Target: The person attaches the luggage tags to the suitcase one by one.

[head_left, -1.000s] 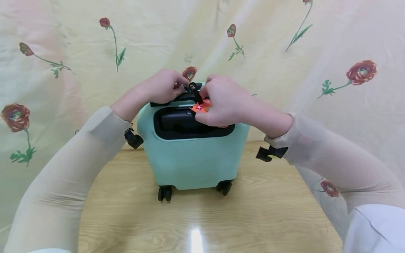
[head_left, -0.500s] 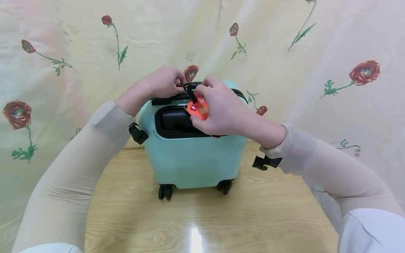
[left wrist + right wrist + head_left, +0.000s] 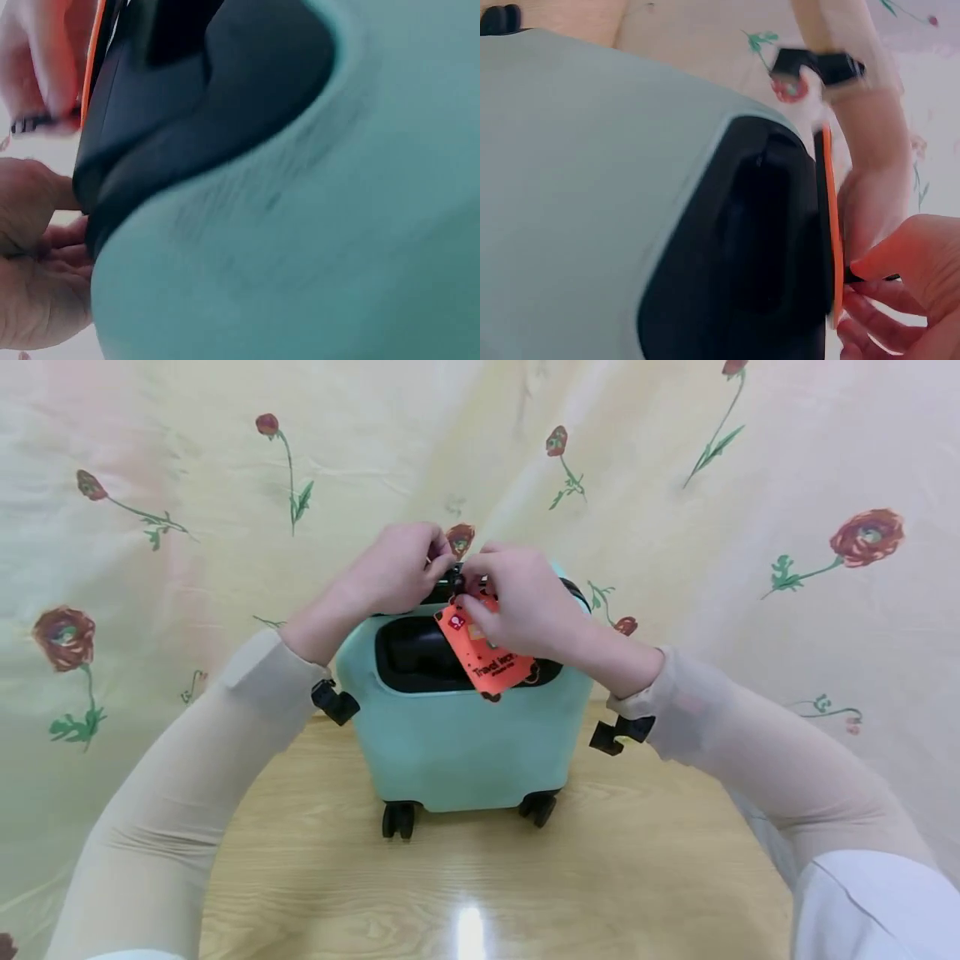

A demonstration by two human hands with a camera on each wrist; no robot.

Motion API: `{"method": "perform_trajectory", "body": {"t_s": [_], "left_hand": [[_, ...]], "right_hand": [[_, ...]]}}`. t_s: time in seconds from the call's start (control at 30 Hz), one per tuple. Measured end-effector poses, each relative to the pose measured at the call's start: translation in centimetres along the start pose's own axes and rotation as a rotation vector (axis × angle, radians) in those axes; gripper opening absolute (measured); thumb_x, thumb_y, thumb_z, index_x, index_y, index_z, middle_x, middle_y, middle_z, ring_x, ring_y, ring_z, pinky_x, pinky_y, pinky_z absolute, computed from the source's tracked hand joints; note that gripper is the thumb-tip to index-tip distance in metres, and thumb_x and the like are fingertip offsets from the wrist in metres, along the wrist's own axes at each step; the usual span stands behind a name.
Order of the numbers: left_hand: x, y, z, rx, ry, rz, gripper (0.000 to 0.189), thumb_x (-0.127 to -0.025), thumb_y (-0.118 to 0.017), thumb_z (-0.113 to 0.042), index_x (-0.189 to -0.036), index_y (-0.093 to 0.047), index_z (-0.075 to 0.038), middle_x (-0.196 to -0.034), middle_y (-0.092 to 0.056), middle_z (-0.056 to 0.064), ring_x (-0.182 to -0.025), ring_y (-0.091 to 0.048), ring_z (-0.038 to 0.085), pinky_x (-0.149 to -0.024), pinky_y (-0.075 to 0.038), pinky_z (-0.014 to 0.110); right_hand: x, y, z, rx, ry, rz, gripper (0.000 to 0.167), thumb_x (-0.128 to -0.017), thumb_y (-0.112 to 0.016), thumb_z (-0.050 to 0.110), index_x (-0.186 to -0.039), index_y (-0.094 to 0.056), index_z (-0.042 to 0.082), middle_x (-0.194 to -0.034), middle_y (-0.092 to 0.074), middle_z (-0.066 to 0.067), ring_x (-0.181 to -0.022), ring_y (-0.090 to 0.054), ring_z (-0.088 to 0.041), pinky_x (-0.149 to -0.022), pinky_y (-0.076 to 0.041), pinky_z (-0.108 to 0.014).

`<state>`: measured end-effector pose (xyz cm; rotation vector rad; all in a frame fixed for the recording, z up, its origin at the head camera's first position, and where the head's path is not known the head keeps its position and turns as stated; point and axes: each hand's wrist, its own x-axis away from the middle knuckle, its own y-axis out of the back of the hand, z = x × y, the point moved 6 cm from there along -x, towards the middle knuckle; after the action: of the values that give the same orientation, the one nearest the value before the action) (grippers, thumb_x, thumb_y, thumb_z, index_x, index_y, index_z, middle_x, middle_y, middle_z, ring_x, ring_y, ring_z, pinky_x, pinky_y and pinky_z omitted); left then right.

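A mint-green suitcase [image 3: 465, 752] stands upright, its black recessed panel [image 3: 412, 652] facing me. An orange luggage tag [image 3: 498, 670] printed with "Travel" hangs slanted over that panel. My right hand [image 3: 528, 602] pinches the tag's short black strap [image 3: 456, 582] between thumb and fingers, just above the tag. At the top of the case my left hand [image 3: 401, 568] holds the black carry handle [image 3: 94, 176], thumb on its edge and fingers curled behind. Both hands' fingertips are close together, and they hide much of the handle and the strap's end.
The case rests on black wheels [image 3: 399, 820] on a light wood-grain tabletop [image 3: 480, 877]. A flower-printed cloth [image 3: 675, 568] hangs close behind it. Black wrist mounts [image 3: 335, 702] sit on both sleeves.
The right fingers have shifted up from the tag's body to its strap, so more of the orange tag shows, hanging lower. The left hand has moved slightly right, closer to the strap.
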<state>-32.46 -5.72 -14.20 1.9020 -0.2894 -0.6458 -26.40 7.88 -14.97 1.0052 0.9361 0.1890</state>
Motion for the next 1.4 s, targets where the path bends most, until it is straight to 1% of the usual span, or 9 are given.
{"method": "perform_trajectory", "body": {"t_s": [0.17, 0.3, 0.4, 0.5, 0.7, 0.97, 1.17, 1.27, 1.4], "left_hand": [[0.8, -1.0, -0.7, 0.17, -0.051, -0.222, 0.022, -0.109, -0.056, -0.015, -0.113, -0.068, 0.003, -0.102, -0.075, 0.019, -0.087, -0.071, 0.028, -0.081, -0.058, 0.037], [1.7, -2.2, -0.3, 0.37, -0.081, -0.315, 0.022, -0.11, -0.052, -0.013, -0.122, -0.064, 0.001, -0.107, -0.077, 0.019, -0.091, -0.073, 0.027, -0.082, -0.055, 0.033], [2.4, -2.9, 0.0, 0.468, -0.089, -0.325, 0.023, -0.108, -0.052, -0.008, -0.127, -0.061, 0.001, -0.119, -0.076, 0.019, -0.104, -0.076, 0.026, -0.094, -0.058, 0.033], [2.7, -3.2, 0.0, 0.488, -0.111, -0.334, 0.025, -0.105, -0.058, -0.005, -0.128, -0.063, 0.002, -0.126, -0.076, 0.018, -0.115, -0.076, 0.026, -0.106, -0.058, 0.037], [2.7, -3.3, -0.1, 0.462, -0.138, -0.345, 0.023, -0.102, -0.065, -0.006, -0.123, -0.069, 0.002, -0.121, -0.077, 0.017, -0.113, -0.076, 0.026, -0.107, -0.058, 0.035], [2.8, -2.9, 0.0, 0.451, -0.126, -0.343, 0.023, -0.102, -0.067, -0.009, -0.123, -0.072, 0.001, -0.119, -0.079, 0.016, -0.111, -0.077, 0.025, -0.104, -0.059, 0.035], [3.0, -2.6, 0.4, 0.512, -0.032, -0.313, 0.024, -0.104, -0.065, -0.013, -0.122, -0.072, 0.0, -0.118, -0.078, 0.016, -0.108, -0.077, 0.025, -0.101, -0.06, 0.036], [3.1, -2.4, 0.5, 0.517, 0.005, -0.316, 0.026, -0.104, -0.068, -0.017, -0.124, -0.071, -0.002, -0.12, -0.079, 0.015, -0.109, -0.077, 0.025, -0.101, -0.06, 0.036], [3.4, -2.0, 0.7, 0.531, 0.004, -0.326, 0.029, -0.102, -0.071, -0.018, -0.126, -0.07, -0.002, -0.121, -0.079, 0.015, -0.111, -0.077, 0.025, -0.101, -0.06, 0.035]], "right_hand": [[-0.5, 0.3, -2.3, -0.073, -0.098, -0.036, 0.012, -0.1, -0.07, 0.014, -0.102, -0.075, 0.003, -0.094, -0.079, -0.012, -0.081, -0.074, -0.022, -0.076, -0.059, -0.036], [-0.5, 0.3, -3.6, -0.118, -0.145, -0.065, 0.022, -0.099, -0.073, 0.014, -0.115, -0.067, 0.0, -0.098, -0.082, -0.014, -0.085, -0.078, -0.024, -0.082, -0.063, -0.038], [-0.5, 0.2, -3.9, -0.148, -0.132, -0.068, 0.033, -0.098, -0.074, 0.011, -0.123, -0.056, -0.002, -0.099, -0.082, -0.016, -0.085, -0.079, -0.025, -0.083, -0.064, -0.038], [-0.6, 0.1, -4.0, -0.158, -0.11, -0.055, 0.033, -0.099, -0.073, 0.009, -0.122, -0.052, -0.001, -0.099, -0.08, -0.015, -0.086, -0.078, -0.023, -0.081, -0.063, -0.03], [-0.6, -0.2, -4.1, -0.196, -0.091, -0.032, 0.025, -0.101, -0.069, 0.008, -0.12, -0.056, 0.0, -0.1, -0.079, -0.016, -0.087, -0.077, -0.025, -0.074, -0.052, -0.017], [-0.7, -0.3, -3.5, -0.159, -0.067, 0.008, 0.027, -0.099, -0.071, 0.008, -0.122, -0.058, 0.0, -0.099, -0.079, -0.015, -0.082, -0.075, -0.024, -0.072, -0.053, -0.018], [-0.8, -0.4, -2.8, -0.14, -0.042, 0.02, 0.03, -0.098, -0.073, 0.009, -0.123, -0.059, 0.0, -0.096, -0.079, -0.013, -0.079, -0.074, -0.022, -0.072, -0.055, -0.024], [-1.1, -0.3, -2.6, -0.098, -0.017, 0.006, 0.024, -0.1, -0.07, 0.01, -0.121, -0.063, 0.0, -0.095, -0.079, -0.014, -0.08, -0.075, -0.023, -0.074, -0.058, -0.032], [-2.0, 0.1, -2.2, -0.01, 0.07, -0.028, 0.013, -0.101, -0.067, 0.008, -0.11, -0.07, -0.001, -0.096, -0.077, -0.016, -0.083, -0.073, -0.026, -0.079, -0.06, -0.04]]}}
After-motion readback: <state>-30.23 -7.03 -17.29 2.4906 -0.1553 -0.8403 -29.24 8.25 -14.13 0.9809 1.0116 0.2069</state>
